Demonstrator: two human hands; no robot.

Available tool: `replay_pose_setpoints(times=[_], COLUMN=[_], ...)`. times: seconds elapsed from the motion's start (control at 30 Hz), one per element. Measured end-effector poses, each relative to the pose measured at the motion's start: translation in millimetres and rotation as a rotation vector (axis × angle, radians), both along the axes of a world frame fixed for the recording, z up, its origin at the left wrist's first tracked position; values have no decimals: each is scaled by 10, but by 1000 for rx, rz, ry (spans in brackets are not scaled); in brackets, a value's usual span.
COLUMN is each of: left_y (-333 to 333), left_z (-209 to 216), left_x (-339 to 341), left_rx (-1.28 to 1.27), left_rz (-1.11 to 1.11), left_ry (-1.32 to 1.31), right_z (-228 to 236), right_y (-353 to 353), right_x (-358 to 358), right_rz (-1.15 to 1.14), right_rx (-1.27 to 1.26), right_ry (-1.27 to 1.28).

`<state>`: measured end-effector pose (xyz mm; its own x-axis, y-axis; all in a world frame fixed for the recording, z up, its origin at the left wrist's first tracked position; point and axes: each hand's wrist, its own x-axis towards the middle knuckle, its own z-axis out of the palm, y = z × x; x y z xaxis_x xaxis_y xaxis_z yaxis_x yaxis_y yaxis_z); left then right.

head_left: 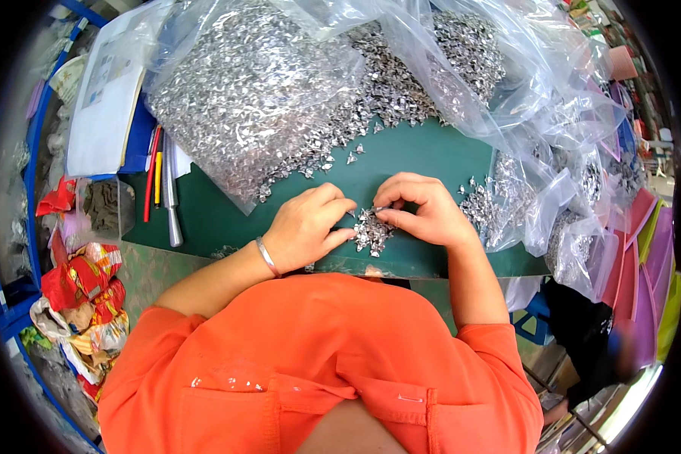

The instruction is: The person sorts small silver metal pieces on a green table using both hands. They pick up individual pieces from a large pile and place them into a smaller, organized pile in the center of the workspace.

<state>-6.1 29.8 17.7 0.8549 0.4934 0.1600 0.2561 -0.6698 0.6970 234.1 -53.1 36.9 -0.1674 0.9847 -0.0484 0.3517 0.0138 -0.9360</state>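
Observation:
On the green tabletop in front of me sits a little pile of small silver metal pieces [372, 233]. My right hand [424, 208] is at the pile's right edge, thumb and forefinger pinched on one small metal piece [382, 209]. From the left, my left hand [306, 225] rests by the pile, thumb and forefinger apart. A tiny shiny piece lies close to its forefinger tip; whether it is touched I cannot tell. A metal bangle [267, 257] circles my left wrist.
Beyond my hands a large clear plastic bag [257, 91] spills many similar pieces across the green table [424, 147]. Further clear bags [545, 200] lie right. Red and yellow pens [153, 170], a silver rod-shaped tool [171, 193] and a clear box [106, 208] stand left. A dark-clothed person [583, 333] is lower right.

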Motion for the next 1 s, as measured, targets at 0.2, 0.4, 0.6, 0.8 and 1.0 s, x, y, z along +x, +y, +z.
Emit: replay_pose_setpoints(times=[0.2, 0.4, 0.6, 0.8, 1.0], left_y=[-12, -44, -26, -33, -32], left_z=[-57, -161, -218, -217, -204], left_x=[5, -49, -4, -1, 12], left_rx=[19, 21, -15, -5, -14], left_rz=[1, 67, 93, 122, 125], left_ry=[-27, -76, -136, -165, -159], right_z=[-284, -308, -216, -241, -257], right_y=[537, 436, 186, 105, 143], right_x=[-275, -213, 19, 47, -97], right_rz=[-146, -102, -43, -431, -186], right_rx=[532, 457, 320, 203, 408], right_ry=[-377, -331, -311, -259, -382])
